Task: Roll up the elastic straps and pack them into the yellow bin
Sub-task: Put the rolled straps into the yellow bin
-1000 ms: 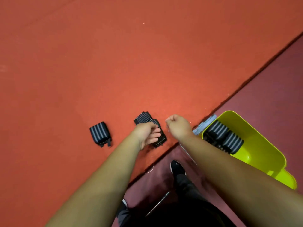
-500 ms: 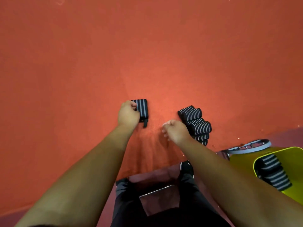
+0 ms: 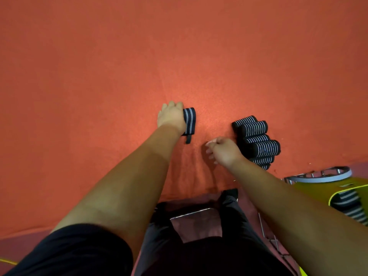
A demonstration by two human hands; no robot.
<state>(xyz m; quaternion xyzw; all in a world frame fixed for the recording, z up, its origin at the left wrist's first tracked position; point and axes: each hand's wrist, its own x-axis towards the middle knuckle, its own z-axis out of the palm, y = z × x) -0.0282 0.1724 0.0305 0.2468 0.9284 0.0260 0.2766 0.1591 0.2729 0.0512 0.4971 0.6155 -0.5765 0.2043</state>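
Observation:
On the orange floor mat, my left hand [image 3: 170, 117] grips a rolled black strap with grey stripes [image 3: 190, 120]; its short loose tab hangs toward me. To the right lies a pile of several rolled striped straps [image 3: 256, 139], packed side by side. My right hand [image 3: 222, 150] hovers just left of that pile, fingers loosely curled with nothing in them. The yellow bin [image 3: 336, 191] sits at the right edge, partly cut off, with rolled straps [image 3: 350, 206] inside it.
A metal wire rack with a pale curved rim [image 3: 318, 176] stands beside the bin. My dark trouser legs and a shoe [image 3: 231, 193] are below, on the darker maroon floor. The orange mat [image 3: 179, 56] stretches far ahead.
My left hand left the pile, reached left and closed on the single rolled strap. The view swung left, so the bin slid to the right edge. My right hand stayed by the pile.

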